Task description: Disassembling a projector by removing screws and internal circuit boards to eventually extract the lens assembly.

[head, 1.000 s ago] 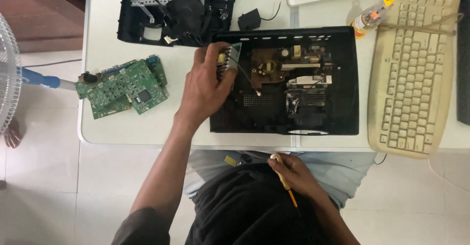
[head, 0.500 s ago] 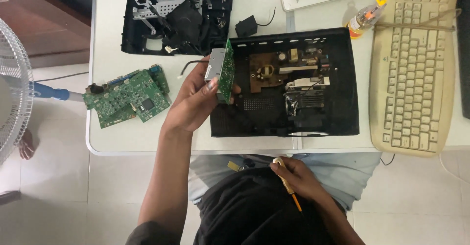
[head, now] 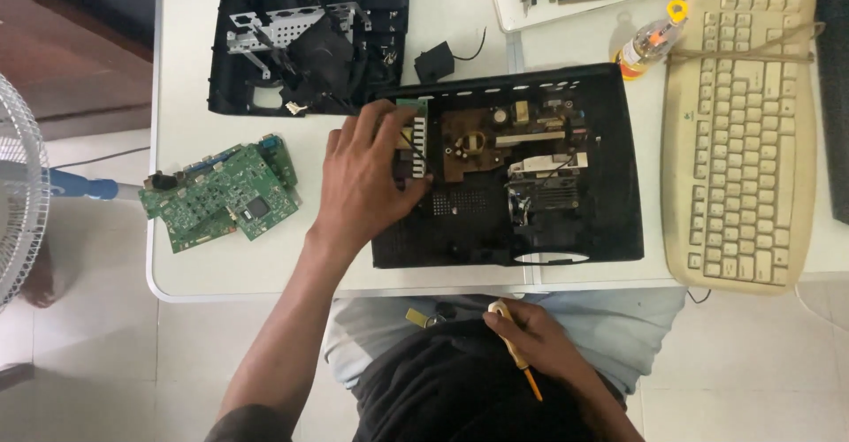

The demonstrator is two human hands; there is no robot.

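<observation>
An open black device case (head: 584,230) lies on the white table, with a brown power board (head: 482,141) and metal parts inside. My left hand (head: 367,181) grips a small green circuit board (head: 414,137) at the case's left end, fingers curled over it. Down in my lap, my right hand (head: 539,345) holds a yellow-handled screwdriver (head: 517,354), tip pointing down and to the right.
A loose green circuit board (head: 225,196) lies left of my hand. A black cover with a metal bracket (head: 305,44) sits behind it. A beige keyboard (head: 743,124) is at right, a small bottle (head: 650,44) behind the case, a white fan (head: 22,194) at far left.
My left hand lifted the small green board up on edge, then brought it back down into the case's left end. The right hand stayed in my lap.
</observation>
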